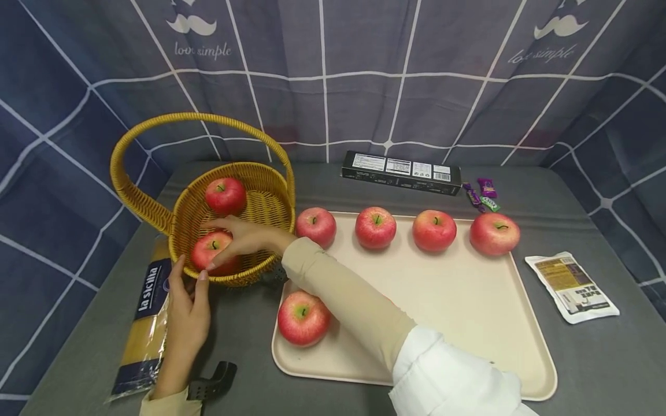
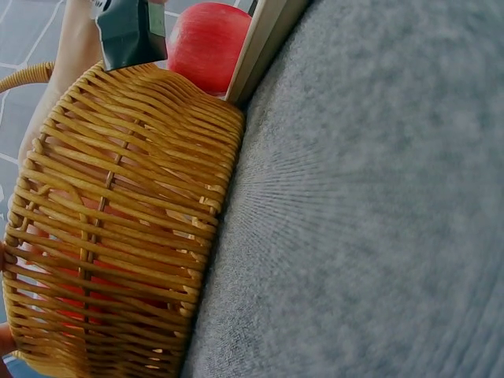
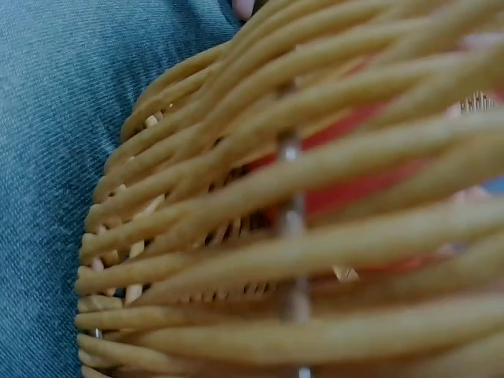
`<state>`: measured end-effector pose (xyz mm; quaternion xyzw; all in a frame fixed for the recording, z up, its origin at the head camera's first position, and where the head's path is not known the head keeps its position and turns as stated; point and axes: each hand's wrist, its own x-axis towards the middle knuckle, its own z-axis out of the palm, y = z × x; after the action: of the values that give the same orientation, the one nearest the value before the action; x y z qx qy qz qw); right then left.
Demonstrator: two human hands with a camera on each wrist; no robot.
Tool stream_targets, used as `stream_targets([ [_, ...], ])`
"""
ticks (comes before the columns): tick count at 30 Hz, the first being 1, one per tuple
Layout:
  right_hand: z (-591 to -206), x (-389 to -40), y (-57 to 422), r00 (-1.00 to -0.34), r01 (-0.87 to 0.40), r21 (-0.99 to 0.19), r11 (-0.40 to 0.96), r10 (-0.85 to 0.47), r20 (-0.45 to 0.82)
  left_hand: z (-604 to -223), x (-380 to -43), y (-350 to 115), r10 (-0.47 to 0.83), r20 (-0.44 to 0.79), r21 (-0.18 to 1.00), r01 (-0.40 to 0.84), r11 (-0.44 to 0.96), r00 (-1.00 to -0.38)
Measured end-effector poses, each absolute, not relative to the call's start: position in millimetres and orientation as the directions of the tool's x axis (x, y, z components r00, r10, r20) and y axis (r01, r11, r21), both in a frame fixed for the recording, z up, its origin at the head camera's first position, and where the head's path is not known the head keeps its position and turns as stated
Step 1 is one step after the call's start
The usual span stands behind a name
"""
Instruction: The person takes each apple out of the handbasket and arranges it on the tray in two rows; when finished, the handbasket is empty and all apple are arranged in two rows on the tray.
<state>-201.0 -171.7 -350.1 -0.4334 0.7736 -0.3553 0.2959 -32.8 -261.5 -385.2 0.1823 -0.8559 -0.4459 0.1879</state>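
Observation:
A yellow wicker basket (image 1: 283, 211) with a tall arched handle stands at the left, holding two red apples. My right hand (image 1: 250, 237) reaches into it, fingers and thumb curled around the nearer apple (image 1: 204, 249). The other apple (image 1: 225, 195) lies at the back of the basket. At the basket's front left rim is my left hand (image 1: 188, 315), thumb and fingers extended and touching the rim. In the left wrist view, its fingertips show at the basket wall (image 2: 118, 213). Through the weave in the right wrist view, red apple skin (image 3: 346, 169) shows.
A beige tray (image 1: 442, 312) carries several apples, one at its near left corner (image 1: 304, 318). Behind it lie a black box (image 1: 400, 172) and small candies (image 1: 481, 193). A white pouch (image 1: 572, 287) is at the right, a pasta packet (image 1: 140, 329) left of my left hand.

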Motion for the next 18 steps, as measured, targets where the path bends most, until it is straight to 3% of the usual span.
stream_targets([
  [8,-344,-203,-161,-0.314,-0.465,-0.859,0.216,-0.947,-0.068,-384,-34,-261,-0.478,0.148,0.825,-0.159,0.543,-0.866],
  [14,-309,-201,-129,-0.329,-0.493,-0.856,0.155,-0.944,0.019,-385,-34,-263,-0.475,0.156,0.828,-0.147,0.541,-0.866],
  [18,-280,-197,-83,-0.362,-0.548,-0.83,0.104,-0.924,0.123,-386,-33,-263,-0.479,0.153,0.831,-0.15,0.535,-0.864],
])
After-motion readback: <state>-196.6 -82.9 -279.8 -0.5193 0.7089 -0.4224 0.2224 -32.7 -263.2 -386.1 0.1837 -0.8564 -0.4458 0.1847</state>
